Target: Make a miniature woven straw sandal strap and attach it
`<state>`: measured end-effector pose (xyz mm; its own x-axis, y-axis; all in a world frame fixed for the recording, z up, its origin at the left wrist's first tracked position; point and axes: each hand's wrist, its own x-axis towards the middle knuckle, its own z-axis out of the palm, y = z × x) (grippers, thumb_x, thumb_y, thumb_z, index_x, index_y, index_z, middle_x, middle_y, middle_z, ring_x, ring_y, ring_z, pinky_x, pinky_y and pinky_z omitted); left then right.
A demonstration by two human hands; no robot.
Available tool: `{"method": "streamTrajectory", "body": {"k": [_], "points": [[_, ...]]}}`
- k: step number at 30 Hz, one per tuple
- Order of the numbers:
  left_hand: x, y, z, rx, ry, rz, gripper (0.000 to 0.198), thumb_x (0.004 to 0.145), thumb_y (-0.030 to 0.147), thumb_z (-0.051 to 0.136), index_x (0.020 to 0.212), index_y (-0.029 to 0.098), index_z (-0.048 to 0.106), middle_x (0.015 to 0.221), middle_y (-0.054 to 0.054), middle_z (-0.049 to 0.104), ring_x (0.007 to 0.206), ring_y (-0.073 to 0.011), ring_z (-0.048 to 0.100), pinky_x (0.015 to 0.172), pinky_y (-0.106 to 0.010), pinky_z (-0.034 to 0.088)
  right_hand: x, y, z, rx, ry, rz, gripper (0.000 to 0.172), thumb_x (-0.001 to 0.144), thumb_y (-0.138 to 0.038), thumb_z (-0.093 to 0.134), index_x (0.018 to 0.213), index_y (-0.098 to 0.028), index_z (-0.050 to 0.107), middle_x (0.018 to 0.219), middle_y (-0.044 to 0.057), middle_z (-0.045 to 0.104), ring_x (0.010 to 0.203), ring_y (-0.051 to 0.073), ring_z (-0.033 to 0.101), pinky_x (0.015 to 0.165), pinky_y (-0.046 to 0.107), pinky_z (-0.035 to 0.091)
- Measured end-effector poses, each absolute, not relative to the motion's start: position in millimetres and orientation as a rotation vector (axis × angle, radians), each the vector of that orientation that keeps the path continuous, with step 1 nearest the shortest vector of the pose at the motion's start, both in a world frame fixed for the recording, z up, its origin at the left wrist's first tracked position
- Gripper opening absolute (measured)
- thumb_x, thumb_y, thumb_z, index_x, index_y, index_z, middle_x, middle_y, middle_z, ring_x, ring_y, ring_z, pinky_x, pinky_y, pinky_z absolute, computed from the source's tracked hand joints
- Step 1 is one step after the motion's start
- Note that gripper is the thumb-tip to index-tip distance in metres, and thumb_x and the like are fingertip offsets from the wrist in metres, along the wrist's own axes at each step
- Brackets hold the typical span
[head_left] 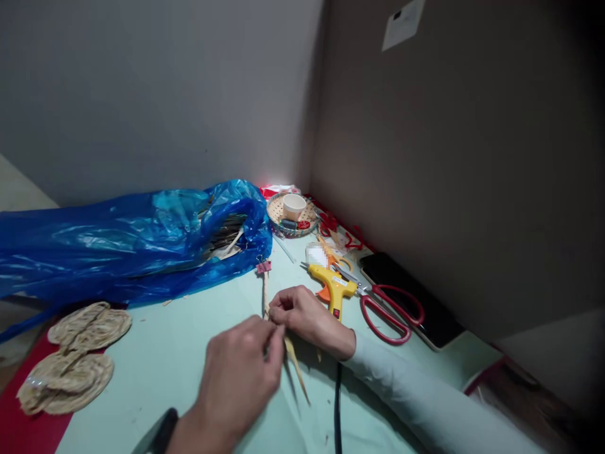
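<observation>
Both my hands meet over a thin bundle of straw strips (297, 369) lying on the pale green table (174, 353). My left hand (239, 378) pinches the strips from the near side, fingers closed. My right hand (307, 318) grips the same strips from the far side, fingers curled. The strips run away from me to a small pink binder clip (263, 267) at their far end, and loose ends trail toward me.
A blue plastic bag (118, 246) holding more strips lies at the left. Woven straw fans (75, 359) sit at the near left. A yellow glue gun (334, 287), red scissors (390, 309), a dark phone (411, 296) and a small basket (288, 217) with a cup stand to the right.
</observation>
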<state>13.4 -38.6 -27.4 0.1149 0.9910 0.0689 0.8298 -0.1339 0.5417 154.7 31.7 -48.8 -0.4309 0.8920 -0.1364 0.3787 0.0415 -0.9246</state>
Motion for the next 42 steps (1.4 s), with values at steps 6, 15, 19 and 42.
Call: {"method": "streamTrajectory", "body": {"k": [6, 15, 19, 42], "points": [[-9.6, -6.8, -28.7, 1.467, 1.498, 0.753, 0.031, 0.084, 0.045, 0.049, 0.088, 0.018, 0.063, 0.081, -0.008, 0.069, 0.066, -0.0221, 0.065, 0.069, -0.037, 0.052, 155.6, 28.4, -42.8, -1.174, -1.768, 1.520, 0.022, 0.081, -0.013, 0.051, 0.067, -0.013, 0.067, 0.058, -0.002, 0.058, 0.054, 0.009, 0.044, 0.054, 0.019, 0.034], [-6.2, 0.7, -53.6, 0.980, 1.207, 0.800, 0.030, 0.076, 0.044, 0.069, 0.074, 0.016, 0.058, 0.053, 0.011, 0.039, 0.038, -0.0015, 0.019, 0.038, -0.017, 0.013, 157.1, 30.7, -42.6, -1.232, -1.874, 1.387, 0.021, 0.083, -0.014, 0.055, 0.067, -0.012, 0.069, 0.056, -0.003, 0.054, 0.056, 0.009, 0.043, 0.055, 0.019, 0.033], [-5.9, 0.9, -53.1, 0.907, 1.149, 0.829, 0.033, 0.073, 0.045, 0.074, 0.071, 0.016, 0.059, 0.054, 0.009, 0.044, 0.039, -0.0016, 0.026, 0.038, -0.016, 0.021, 157.5, 31.4, -41.4, -1.262, -1.981, 1.292, 0.022, 0.084, -0.013, 0.054, 0.071, -0.012, 0.072, 0.062, -0.001, 0.062, 0.060, 0.010, 0.050, 0.056, 0.019, 0.036], [3.0, -10.4, -51.9, 0.853, 1.454, 0.989, 0.022, 0.055, 0.030, 0.079, 0.068, 0.012, 0.076, 0.043, 0.006, 0.049, 0.042, -0.0072, 0.035, 0.043, -0.020, 0.023, 150.2, -11.7, -32.8, -0.964, -2.834, 0.247, 0.018, 0.089, -0.013, 0.050, 0.101, -0.007, 0.062, 0.093, 0.016, 0.071, 0.070, 0.027, 0.068, 0.051, 0.036, 0.039]]}}
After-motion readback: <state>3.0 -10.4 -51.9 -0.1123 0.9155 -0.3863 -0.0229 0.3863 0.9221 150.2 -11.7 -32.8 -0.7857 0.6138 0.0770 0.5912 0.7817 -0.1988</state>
